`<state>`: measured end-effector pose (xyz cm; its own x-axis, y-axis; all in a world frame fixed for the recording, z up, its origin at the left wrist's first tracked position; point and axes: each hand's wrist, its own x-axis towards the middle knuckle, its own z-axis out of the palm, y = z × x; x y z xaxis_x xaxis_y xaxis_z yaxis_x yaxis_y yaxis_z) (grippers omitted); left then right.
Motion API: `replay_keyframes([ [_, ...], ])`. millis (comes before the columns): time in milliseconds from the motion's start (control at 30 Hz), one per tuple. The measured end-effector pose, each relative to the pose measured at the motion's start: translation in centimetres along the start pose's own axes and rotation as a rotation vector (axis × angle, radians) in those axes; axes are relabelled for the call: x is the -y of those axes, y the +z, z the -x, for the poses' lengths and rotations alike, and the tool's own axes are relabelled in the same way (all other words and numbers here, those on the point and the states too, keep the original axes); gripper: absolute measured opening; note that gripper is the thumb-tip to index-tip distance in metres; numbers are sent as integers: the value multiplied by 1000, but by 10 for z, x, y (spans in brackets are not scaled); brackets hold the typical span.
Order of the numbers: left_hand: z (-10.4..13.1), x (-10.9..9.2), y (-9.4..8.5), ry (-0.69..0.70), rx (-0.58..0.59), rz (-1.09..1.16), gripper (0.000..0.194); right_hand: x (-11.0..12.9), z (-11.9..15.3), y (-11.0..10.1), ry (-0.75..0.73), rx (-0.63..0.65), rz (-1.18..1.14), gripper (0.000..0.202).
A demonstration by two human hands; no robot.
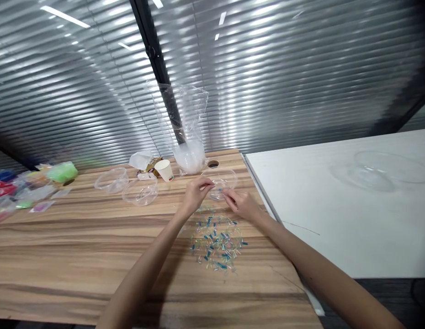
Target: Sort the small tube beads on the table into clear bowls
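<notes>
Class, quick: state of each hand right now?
Left hand: pinched closed; anything held cannot be told.
Right hand: pinched closed, perhaps on the small blue piece.

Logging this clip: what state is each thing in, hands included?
Left hand: fingertips pinched; any grip too small to tell
Right hand: fingertips pinched, likewise unclear
Clear bowl beyond the hands: uncovered
Blue and clear pieces: loose, scattered
Paper cup: upright
Plastic bag: bulging below, slack above
Blinds: lowered
</notes>
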<state>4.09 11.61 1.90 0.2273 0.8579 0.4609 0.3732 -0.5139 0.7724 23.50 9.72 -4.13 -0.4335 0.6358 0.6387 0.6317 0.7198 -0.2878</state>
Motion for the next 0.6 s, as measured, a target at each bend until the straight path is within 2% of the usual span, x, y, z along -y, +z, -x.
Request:
replay_keyframes([
  [100,3,3,-3,73,42,-31,12,-1,0,0,13,-18,-3,25],
  [267,37,23,-33,40,-24,-210,20,-4,-1,3,12,32,12,24],
  [367,50,33,-42,-11,96,-228,19,-4,-1,3,22,29,22,25],
  [467,52,36,-41,-35,206,-222,16,-3,0,1,36,-11,8,26],
  [600,48,39,-38,-52,246,-221,13,-2,1,-2,49,-24,6,26],
])
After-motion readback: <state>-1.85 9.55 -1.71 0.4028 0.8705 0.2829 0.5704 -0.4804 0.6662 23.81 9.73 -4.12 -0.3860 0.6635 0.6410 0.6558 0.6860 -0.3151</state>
